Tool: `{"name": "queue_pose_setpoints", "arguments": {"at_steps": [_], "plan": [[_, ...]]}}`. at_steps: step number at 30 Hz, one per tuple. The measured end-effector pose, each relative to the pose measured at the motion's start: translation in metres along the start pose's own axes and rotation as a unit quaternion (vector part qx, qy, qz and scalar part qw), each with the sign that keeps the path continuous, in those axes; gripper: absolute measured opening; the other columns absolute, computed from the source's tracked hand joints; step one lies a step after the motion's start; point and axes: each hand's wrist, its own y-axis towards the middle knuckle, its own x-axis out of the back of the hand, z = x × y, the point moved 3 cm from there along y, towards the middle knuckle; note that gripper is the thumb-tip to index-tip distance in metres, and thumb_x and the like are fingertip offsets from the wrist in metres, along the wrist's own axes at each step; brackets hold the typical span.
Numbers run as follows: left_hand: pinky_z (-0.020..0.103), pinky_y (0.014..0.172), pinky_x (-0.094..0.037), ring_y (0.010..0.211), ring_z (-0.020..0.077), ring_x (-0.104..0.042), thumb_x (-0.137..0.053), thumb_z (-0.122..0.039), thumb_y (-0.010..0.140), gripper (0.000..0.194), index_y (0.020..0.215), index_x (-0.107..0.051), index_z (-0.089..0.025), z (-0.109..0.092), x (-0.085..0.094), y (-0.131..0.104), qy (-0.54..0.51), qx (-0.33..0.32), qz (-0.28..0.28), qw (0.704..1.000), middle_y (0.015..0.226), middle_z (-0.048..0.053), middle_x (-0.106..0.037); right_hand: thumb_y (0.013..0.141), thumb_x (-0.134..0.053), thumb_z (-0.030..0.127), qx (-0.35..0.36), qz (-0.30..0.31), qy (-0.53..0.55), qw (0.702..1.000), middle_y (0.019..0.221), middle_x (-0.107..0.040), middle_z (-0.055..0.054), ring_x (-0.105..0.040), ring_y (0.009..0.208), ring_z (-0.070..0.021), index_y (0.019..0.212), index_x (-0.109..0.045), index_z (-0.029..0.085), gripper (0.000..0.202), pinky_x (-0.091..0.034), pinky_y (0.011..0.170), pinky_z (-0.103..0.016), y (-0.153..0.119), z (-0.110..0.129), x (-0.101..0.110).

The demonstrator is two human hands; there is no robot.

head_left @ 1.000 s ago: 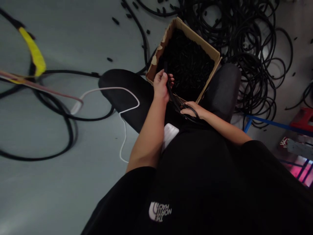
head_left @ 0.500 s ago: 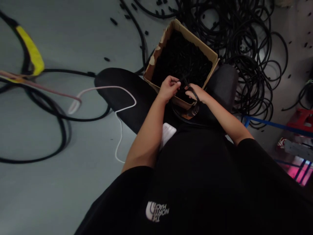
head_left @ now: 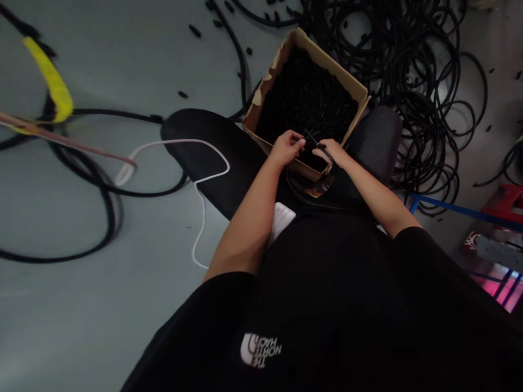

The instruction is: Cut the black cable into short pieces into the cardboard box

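Between my legs stands an open cardboard box [head_left: 342, 71], filled with short black pieces [head_left: 308, 95] of what looks like cut hose. Over its near edge, my left hand [head_left: 287, 148] is closed in a pinch on the end of a black hose [head_left: 295, 190], mostly hidden by the fingers. The hose curves down in front of the box, towards my lap. My right hand [head_left: 333, 152] grips dark scissors [head_left: 324, 151], their blades pointing up and left over the box, close to my left fingertips. Dark surroundings blur the exact contact there.
Loose coils of black hose [head_left: 408, 103] pile up beyond the box to the right. More hose with a yellow section [head_left: 53, 81] lies left. A white cord [head_left: 203, 218] crosses my left leg. Black bits [head_left: 195, 31] dot the floor. A blue frame [head_left: 453, 206] stands right.
The scissors' blades look more closed now than before. Both hands stay over the near edge of the box, and the whole view has shifted slightly.
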Motion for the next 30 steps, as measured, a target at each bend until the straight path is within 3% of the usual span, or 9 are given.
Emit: {"name": "queue_pose_setpoints", "arguments": {"at_steps": [4, 7, 13, 17, 20, 24, 26, 30], "plan": [[0.026, 0.059, -0.042, 0.060, 0.0179, -0.062, -0.086, -0.016, 0.092, 0.033, 0.115, -0.064, -0.026, 0.002, -0.003, -0.004, 0.002, 0.035, 0.007, 0.999, 0.080, -0.002, -0.073, 0.103, -0.078, 0.029, -0.010, -0.004, -0.035, 0.999, 0.079, -0.060, 0.002, -0.065, 0.087, -0.0189, 0.081, -0.067, 0.022, 0.026, -0.042, 0.080, -0.028, 0.005, -0.002, 0.000], [0.024, 0.057, -0.042, 0.058, 0.0161, -0.062, -0.082, -0.014, 0.094, 0.034, 0.114, -0.058, -0.026, 0.002, -0.003, -0.007, -0.009, 0.056, -0.013, 0.998, 0.080, -0.003, -0.072, 0.101, -0.079, 0.030, -0.019, -0.011, -0.038, 0.999, 0.078, -0.062, 0.002, -0.066, 0.088, -0.0195, 0.081, -0.067, 0.021, 0.025, -0.044, 0.081, -0.028, 0.008, -0.007, 0.000], [0.025, 0.061, -0.043, 0.062, 0.0166, -0.061, -0.093, -0.024, 0.090, 0.033, 0.108, -0.066, -0.025, 0.008, 0.004, -0.004, -0.025, 0.040, -0.026, 0.999, 0.078, -0.001, -0.071, 0.112, -0.074, 0.030, -0.050, -0.001, 0.024, 0.998, 0.064, -0.056, 0.005, -0.060, 0.068, -0.0142, 0.085, -0.065, 0.020, 0.030, -0.044, 0.070, -0.025, 0.011, -0.014, -0.004], [0.029, 0.067, -0.043, 0.065, 0.0181, -0.059, -0.097, -0.036, 0.094, 0.035, 0.108, -0.068, -0.023, 0.011, 0.008, 0.000, -0.010, 0.034, -0.048, 0.998, 0.079, 0.001, -0.067, 0.111, -0.077, 0.025, -0.068, 0.014, 0.103, 0.992, 0.067, -0.059, 0.007, -0.064, 0.062, -0.0170, 0.095, -0.064, 0.024, 0.021, -0.050, 0.065, -0.025, 0.010, -0.012, -0.011], [0.030, 0.070, -0.044, 0.068, 0.0193, -0.058, -0.095, -0.034, 0.095, 0.028, 0.104, -0.070, -0.024, 0.011, 0.008, 0.001, 0.005, 0.023, -0.054, 0.998, 0.078, 0.001, -0.064, 0.105, -0.081, 0.016, -0.049, 0.044, 0.122, 0.990, 0.077, -0.065, 0.006, -0.068, 0.068, -0.0167, 0.098, -0.067, 0.023, 0.017, -0.055, 0.069, -0.025, 0.013, -0.014, -0.017], [0.030, 0.073, -0.048, 0.075, 0.0217, -0.060, -0.093, -0.023, 0.089, 0.020, 0.099, -0.075, -0.023, 0.008, 0.005, -0.001, 0.042, 0.006, -0.018, 0.999, 0.082, 0.003, -0.068, 0.103, -0.077, 0.009, -0.001, 0.035, 0.091, 0.995, 0.088, -0.070, 0.004, -0.067, 0.078, -0.0136, 0.100, -0.072, 0.020, 0.013, -0.057, 0.080, -0.021, 0.021, -0.022, -0.021], [0.032, 0.080, -0.054, 0.082, 0.0239, -0.064, -0.092, -0.021, 0.088, 0.019, 0.098, -0.076, -0.023, 0.006, 0.004, -0.003, 0.057, -0.011, -0.014, 0.998, 0.088, 0.004, -0.072, 0.104, -0.078, 0.010, -0.003, 0.033, 0.092, 0.995, 0.089, -0.071, 0.004, -0.067, 0.078, -0.0134, 0.103, -0.073, 0.020, 0.011, -0.057, 0.079, -0.021, 0.024, -0.027, -0.023], [0.038, 0.107, -0.060, 0.105, 0.0286, -0.070, -0.090, -0.020, 0.087, 0.018, 0.096, -0.076, -0.024, 0.000, 0.003, -0.003, 0.075, -0.060, -0.038, 0.995, 0.100, 0.006, -0.077, 0.104, -0.077, 0.008, -0.011, 0.042, 0.125, 0.991, 0.090, -0.072, 0.004, -0.067, 0.075, -0.0130, 0.108, -0.075, 0.019, 0.012, -0.055, 0.072, -0.020, 0.026, -0.028, -0.025]]}}
